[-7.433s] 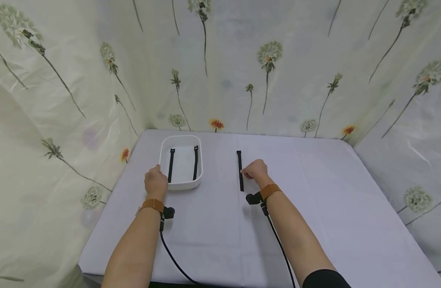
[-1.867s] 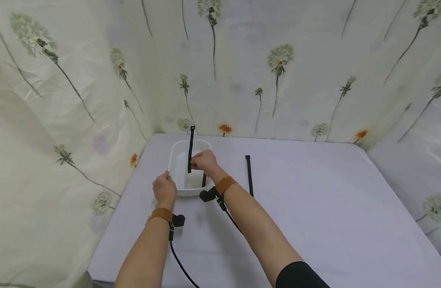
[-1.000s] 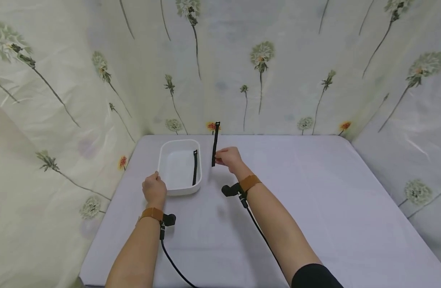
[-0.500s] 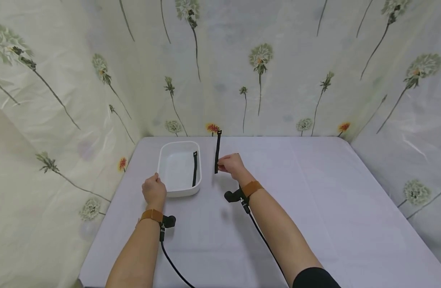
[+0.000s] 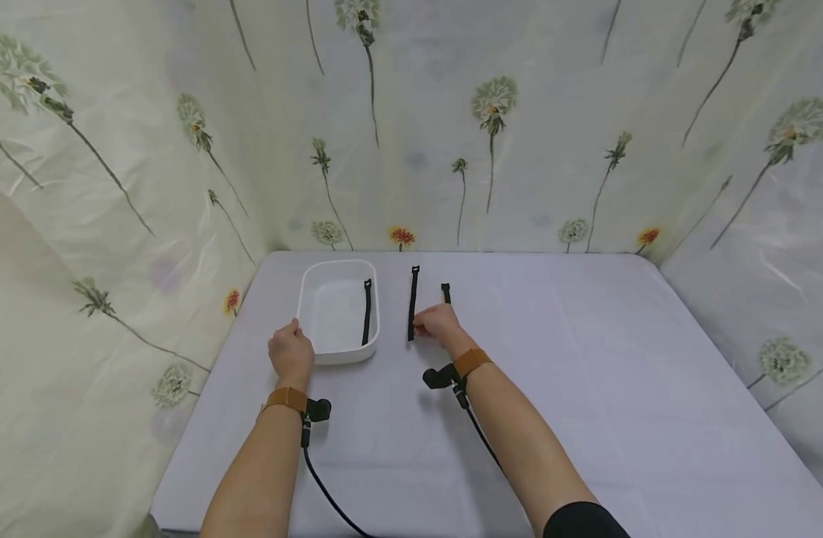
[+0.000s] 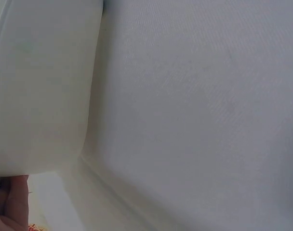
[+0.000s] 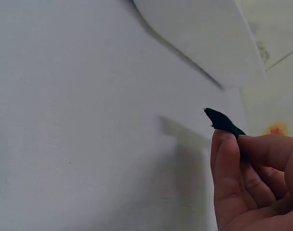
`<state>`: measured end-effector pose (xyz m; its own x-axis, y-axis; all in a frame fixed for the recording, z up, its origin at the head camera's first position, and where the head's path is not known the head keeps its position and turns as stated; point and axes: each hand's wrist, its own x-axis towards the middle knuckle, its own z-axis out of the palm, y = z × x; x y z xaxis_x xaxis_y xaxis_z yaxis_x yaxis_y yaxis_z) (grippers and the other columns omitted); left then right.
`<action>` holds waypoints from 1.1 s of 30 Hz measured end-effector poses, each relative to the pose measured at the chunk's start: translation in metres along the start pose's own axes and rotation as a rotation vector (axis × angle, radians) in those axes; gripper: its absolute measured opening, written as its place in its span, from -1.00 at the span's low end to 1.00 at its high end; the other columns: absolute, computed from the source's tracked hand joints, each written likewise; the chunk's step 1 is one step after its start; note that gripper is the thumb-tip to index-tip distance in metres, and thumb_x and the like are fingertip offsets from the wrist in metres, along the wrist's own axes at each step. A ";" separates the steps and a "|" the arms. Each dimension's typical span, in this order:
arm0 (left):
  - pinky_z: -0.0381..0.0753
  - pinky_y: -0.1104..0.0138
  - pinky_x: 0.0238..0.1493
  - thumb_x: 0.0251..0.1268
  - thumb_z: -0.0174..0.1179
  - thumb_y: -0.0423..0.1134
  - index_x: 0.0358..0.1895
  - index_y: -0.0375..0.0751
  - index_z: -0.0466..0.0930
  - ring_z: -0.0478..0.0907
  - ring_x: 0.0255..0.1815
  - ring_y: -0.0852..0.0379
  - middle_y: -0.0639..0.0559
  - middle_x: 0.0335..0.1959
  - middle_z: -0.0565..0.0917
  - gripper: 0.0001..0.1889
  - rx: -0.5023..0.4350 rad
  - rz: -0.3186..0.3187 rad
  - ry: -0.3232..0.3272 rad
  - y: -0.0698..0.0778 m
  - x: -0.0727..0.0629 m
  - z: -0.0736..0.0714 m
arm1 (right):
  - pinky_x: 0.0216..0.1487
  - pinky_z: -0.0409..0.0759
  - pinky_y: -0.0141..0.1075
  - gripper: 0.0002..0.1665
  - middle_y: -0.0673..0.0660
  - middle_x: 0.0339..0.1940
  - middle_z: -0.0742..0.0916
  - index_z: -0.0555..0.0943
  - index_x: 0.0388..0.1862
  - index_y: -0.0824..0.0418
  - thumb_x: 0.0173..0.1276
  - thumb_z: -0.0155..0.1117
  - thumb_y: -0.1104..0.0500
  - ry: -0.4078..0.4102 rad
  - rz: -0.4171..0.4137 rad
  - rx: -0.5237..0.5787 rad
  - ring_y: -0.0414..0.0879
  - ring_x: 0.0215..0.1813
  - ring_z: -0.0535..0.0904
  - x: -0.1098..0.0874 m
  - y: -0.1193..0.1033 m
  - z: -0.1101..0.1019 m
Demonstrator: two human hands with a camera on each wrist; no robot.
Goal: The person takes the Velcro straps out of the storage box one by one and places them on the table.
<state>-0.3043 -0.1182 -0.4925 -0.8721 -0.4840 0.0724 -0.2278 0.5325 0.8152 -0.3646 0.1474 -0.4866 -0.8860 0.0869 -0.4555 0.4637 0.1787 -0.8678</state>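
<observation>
My left hand (image 5: pixel 291 354) grips the near left rim of a white plastic tray (image 5: pixel 344 357); in the left wrist view its fingers (image 6: pixel 16 202) show beside the tray's wall. Inside the tray, along its right side, lies one black hook-and-loop cable tie (image 5: pixel 367 314). To the right of the tray, my right hand (image 5: pixel 440 326) pinches a second black cable tie (image 5: pixel 413 295) near its lower end, low over the table. The cut end of this held tie (image 7: pixel 219 119) sticks out past thumb and finger in the right wrist view. A third cable tie (image 5: pixel 446 291) is partly hidden behind the right hand.
A white cloth covers the table (image 5: pixel 586 373). Flower-printed sheeting (image 5: pixel 425 134) stands around its back and sides. Black cables (image 5: pixel 331 489) run from the wrist cameras toward the table's front edge.
My right hand has taken one of the two cable ties out of the tray, carried it right, and lowered it toward the table. The left hand stays at the tray's rim.
</observation>
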 end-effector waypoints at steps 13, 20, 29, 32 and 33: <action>0.60 0.03 0.26 0.49 0.02 -0.46 0.27 -0.43 0.51 0.56 0.28 -0.27 -0.34 0.23 0.60 -0.65 -0.001 -0.004 0.005 0.000 0.001 0.001 | -0.49 0.62 -0.48 -0.74 0.13 -0.44 0.71 0.67 -0.03 0.44 0.30 0.33 0.37 0.096 0.088 -0.119 -0.23 -0.57 0.61 0.012 0.015 0.003; 0.61 0.01 0.25 0.48 0.02 -0.47 0.26 -0.44 0.52 0.56 0.27 -0.29 -0.35 0.23 0.60 -0.65 0.011 0.002 0.011 -0.001 0.002 0.001 | -0.57 0.56 -0.51 -0.74 0.08 -0.60 0.66 0.66 -0.06 0.45 0.29 0.34 0.35 0.141 0.094 -0.208 -0.24 -0.64 0.58 0.009 0.011 0.008; 0.61 0.02 0.24 0.48 0.04 -0.47 0.25 -0.43 0.53 0.57 0.25 -0.28 -0.34 0.21 0.62 -0.65 0.005 0.007 0.030 -0.001 0.003 0.002 | -0.61 0.48 -0.47 -0.80 0.06 -0.68 0.64 0.71 -0.18 0.43 0.26 0.37 0.31 0.200 0.059 -0.362 -0.21 -0.67 0.54 0.008 0.009 0.012; 0.61 0.02 0.24 0.48 0.03 -0.47 0.25 -0.43 0.52 0.57 0.26 -0.28 -0.35 0.21 0.61 -0.65 0.005 0.003 0.023 -0.001 0.002 0.002 | -0.62 0.46 -0.46 -0.80 0.06 -0.69 0.64 0.72 -0.21 0.42 0.23 0.38 0.30 0.219 0.046 -0.390 -0.21 -0.66 0.53 0.009 0.011 0.011; 0.62 0.02 0.24 0.48 0.04 -0.46 0.25 -0.43 0.53 0.57 0.26 -0.28 -0.34 0.21 0.61 -0.65 0.006 0.002 0.022 0.000 0.001 0.002 | -0.62 0.46 -0.46 -0.80 0.05 -0.69 0.64 0.72 -0.22 0.42 0.22 0.39 0.29 0.224 0.044 -0.398 -0.21 -0.66 0.53 0.009 0.011 0.010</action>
<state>-0.3061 -0.1176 -0.4940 -0.8631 -0.4975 0.0867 -0.2286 0.5380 0.8114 -0.3671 0.1399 -0.5022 -0.8651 0.3045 -0.3985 0.5015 0.5290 -0.6845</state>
